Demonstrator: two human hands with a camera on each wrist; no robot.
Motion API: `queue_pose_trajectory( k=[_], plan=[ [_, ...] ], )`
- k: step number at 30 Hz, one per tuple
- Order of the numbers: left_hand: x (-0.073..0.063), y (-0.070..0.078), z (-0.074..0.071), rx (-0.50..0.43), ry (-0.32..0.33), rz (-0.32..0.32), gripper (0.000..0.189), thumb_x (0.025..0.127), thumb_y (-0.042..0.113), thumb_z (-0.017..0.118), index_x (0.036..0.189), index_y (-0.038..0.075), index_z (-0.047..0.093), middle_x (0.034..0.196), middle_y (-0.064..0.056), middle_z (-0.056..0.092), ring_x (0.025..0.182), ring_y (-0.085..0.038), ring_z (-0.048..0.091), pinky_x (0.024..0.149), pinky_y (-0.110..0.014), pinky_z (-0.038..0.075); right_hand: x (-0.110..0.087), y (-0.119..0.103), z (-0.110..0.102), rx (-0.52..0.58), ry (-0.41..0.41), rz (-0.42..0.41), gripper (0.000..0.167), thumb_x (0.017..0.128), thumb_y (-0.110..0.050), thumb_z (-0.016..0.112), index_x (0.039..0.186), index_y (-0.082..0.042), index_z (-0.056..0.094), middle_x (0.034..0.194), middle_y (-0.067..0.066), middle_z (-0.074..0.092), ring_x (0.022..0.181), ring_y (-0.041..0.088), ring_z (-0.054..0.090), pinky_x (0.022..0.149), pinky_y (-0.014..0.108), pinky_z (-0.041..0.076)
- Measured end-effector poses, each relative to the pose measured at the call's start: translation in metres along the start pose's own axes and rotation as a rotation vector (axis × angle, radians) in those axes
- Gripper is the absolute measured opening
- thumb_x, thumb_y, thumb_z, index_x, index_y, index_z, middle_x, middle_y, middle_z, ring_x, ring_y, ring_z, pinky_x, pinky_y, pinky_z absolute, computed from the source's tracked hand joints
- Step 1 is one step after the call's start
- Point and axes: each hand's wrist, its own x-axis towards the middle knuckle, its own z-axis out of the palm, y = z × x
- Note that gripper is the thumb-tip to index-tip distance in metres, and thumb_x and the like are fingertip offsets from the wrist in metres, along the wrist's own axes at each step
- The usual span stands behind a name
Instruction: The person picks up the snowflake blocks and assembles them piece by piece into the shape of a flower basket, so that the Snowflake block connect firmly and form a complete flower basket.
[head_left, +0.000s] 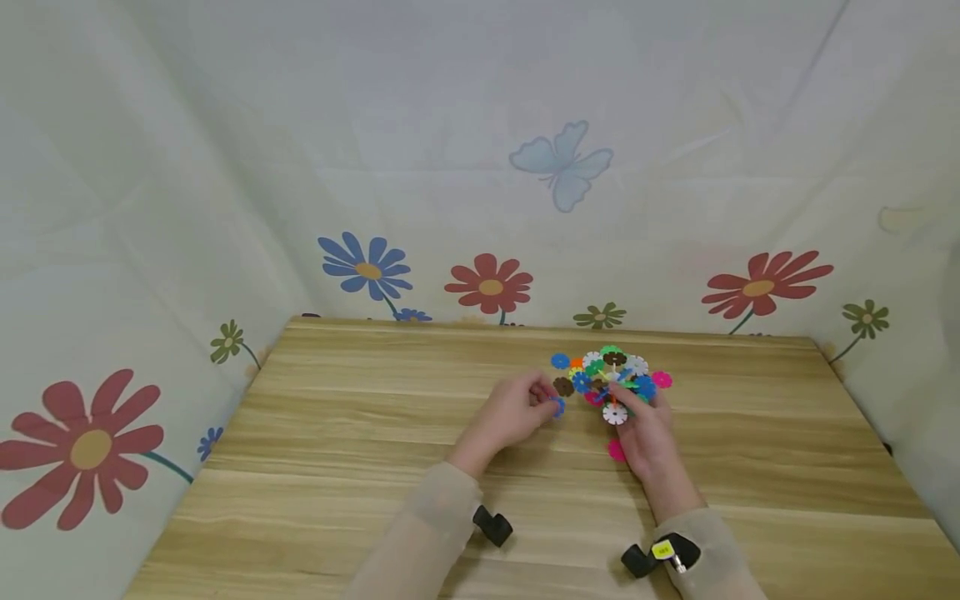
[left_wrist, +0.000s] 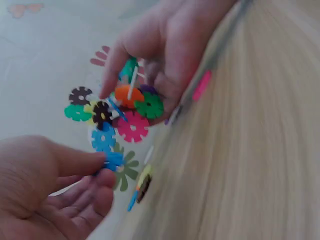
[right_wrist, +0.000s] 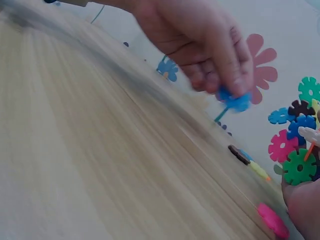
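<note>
In the head view my left hand (head_left: 512, 410) pinches a blue notched snowflake disc (head_left: 558, 407) between thumb and fingers. The left wrist view shows this blue disc (left_wrist: 114, 160) at the thumb tip. My right hand (head_left: 651, 435) holds a cluster of interlocked snowflake discs (head_left: 615, 359) in many colours, among them white, green, brown, blue, pink and orange. The pinched disc is apart from the cluster, to its left. Part of the cluster is hidden by the right thumb and fingers. Seen from the right wrist, the cluster (right_wrist: 300, 167) is cut off at the frame's edge.
A pink disc (head_left: 617, 451) lies on the wooden table (head_left: 360, 417) beside the right wrist. Several loose discs, including a brown disc (head_left: 563, 386) and a blue one, lie left of the cluster. A flower-printed cloth (head_left: 420, 208) hangs behind and beside the table.
</note>
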Motion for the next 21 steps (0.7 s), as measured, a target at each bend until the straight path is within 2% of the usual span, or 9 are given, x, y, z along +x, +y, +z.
queue_pose_trajectory(
  k=[2,4,6,8,11,14,18,21],
  plan=[
    [0.000,0.005,0.000,-0.137,0.080,-0.028,0.009,0.102,0.011,0.079,0.109,0.009,0.075,0.090,0.003,0.070,0.077,-0.011,0.068,0.068,-0.026,0.059,-0.001,0.003,0.004,0.008,0.013,-0.015,0.053,0.105,0.003,0.067,0.150,-0.017,0.048,0.143,-0.005,0.064,0.132,0.012,0.060,0.112,0.024,0.049],
    [0.000,0.010,0.001,-0.250,0.137,-0.033,0.010,0.102,0.008,0.078,0.111,0.005,0.077,0.090,0.000,0.073,0.078,-0.018,0.075,0.069,-0.034,0.065,-0.003,0.006,0.008,0.016,0.023,-0.024,0.052,0.105,0.002,0.068,0.150,-0.016,0.048,0.141,-0.005,0.066,0.132,0.012,0.060,0.112,0.024,0.050],
    [0.000,0.015,0.002,-0.333,0.162,-0.029,0.008,0.102,0.005,0.078,0.109,0.002,0.078,0.089,-0.005,0.075,0.080,-0.026,0.079,0.071,-0.044,0.067,-0.004,0.009,0.011,0.019,0.028,-0.034,0.050,0.105,0.001,0.068,0.148,-0.016,0.050,0.137,-0.006,0.068,0.130,0.011,0.061,0.110,0.023,0.051],
    [-0.001,0.019,0.003,-0.378,0.169,-0.020,0.006,0.102,0.004,0.077,0.107,0.000,0.078,0.090,-0.010,0.077,0.081,-0.031,0.081,0.074,-0.052,0.067,-0.005,0.012,0.014,0.016,0.028,-0.045,0.048,0.105,0.001,0.067,0.147,-0.016,0.051,0.134,-0.007,0.070,0.129,0.011,0.062,0.110,0.023,0.051],
    [-0.002,0.022,0.006,-0.387,0.179,-0.006,0.005,0.102,0.004,0.077,0.104,0.000,0.077,0.092,-0.018,0.078,0.077,-0.027,0.080,0.074,-0.050,0.067,-0.006,0.015,0.016,0.016,0.027,-0.074,0.045,0.105,0.002,0.067,0.143,-0.015,0.052,0.131,-0.006,0.071,0.127,0.012,0.064,0.110,0.024,0.051],
    [-0.003,0.023,0.007,-0.364,0.192,0.022,0.004,0.101,0.003,0.078,0.102,-0.001,0.075,0.091,-0.020,0.078,0.072,-0.020,0.079,0.069,-0.041,0.067,-0.007,0.017,0.017,0.011,0.020,-0.114,0.044,0.104,0.004,0.067,0.140,-0.013,0.051,0.132,-0.004,0.070,0.127,0.012,0.064,0.110,0.025,0.052],
    [-0.004,0.025,0.010,-0.299,0.207,0.062,0.005,0.101,0.004,0.078,0.098,0.000,0.075,0.088,-0.017,0.079,0.072,-0.025,0.079,0.062,-0.029,0.063,-0.007,0.019,0.017,-0.017,0.016,-0.169,0.042,0.103,0.006,0.068,0.135,-0.014,0.049,0.136,-0.003,0.067,0.129,0.013,0.064,0.110,0.025,0.052],
    [-0.006,0.027,0.011,-0.249,0.208,0.091,0.006,0.101,0.005,0.078,0.096,0.002,0.075,0.085,-0.013,0.079,0.073,-0.029,0.080,0.058,-0.025,0.060,-0.007,0.021,0.018,-0.043,0.027,-0.215,0.042,0.102,0.008,0.069,0.131,-0.014,0.049,0.133,-0.002,0.067,0.124,0.014,0.065,0.105,0.024,0.055]
  ],
)
